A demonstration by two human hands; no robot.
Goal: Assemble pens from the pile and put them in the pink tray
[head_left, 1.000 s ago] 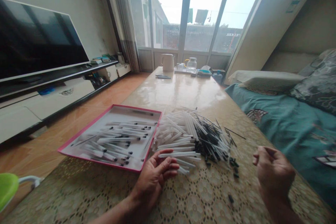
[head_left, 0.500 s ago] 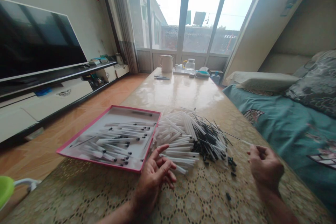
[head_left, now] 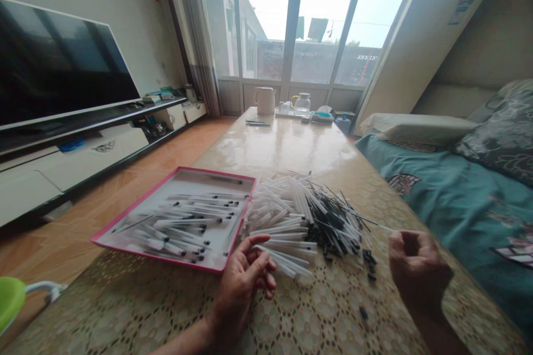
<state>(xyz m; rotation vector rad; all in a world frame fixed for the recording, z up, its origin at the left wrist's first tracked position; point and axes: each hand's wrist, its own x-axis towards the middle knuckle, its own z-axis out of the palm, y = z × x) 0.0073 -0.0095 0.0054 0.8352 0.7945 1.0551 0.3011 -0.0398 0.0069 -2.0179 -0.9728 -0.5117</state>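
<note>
My right hand (head_left: 418, 269) is at the right of the table, its fingers pinched on a thin pen refill (head_left: 377, 224) with a dark shaft and a pale end. The refill points left towards a pile of black-tipped refills (head_left: 335, 216). My left hand (head_left: 245, 277) lies palm up with loosely spread fingers at the near edge of a heap of white pen tubes (head_left: 287, 230). Its fingertips are beside or touching the nearest tubes; I cannot tell which. Left of it, a pink-rimmed tray (head_left: 137, 194) holds several white tubes with black ends (head_left: 187, 222).
Small black plugs (head_left: 368, 258) lie loose near the pile, one (head_left: 363, 313) closer to me. At the table's far end stand a beige jug (head_left: 265, 101) and a glass pot (head_left: 302, 104). A teal-covered sofa (head_left: 437, 194) runs along the right side.
My right hand has moved slightly left and tilted, with the refill still pinched. My left hand's fingers have drawn a little closer together beside the tubes.
</note>
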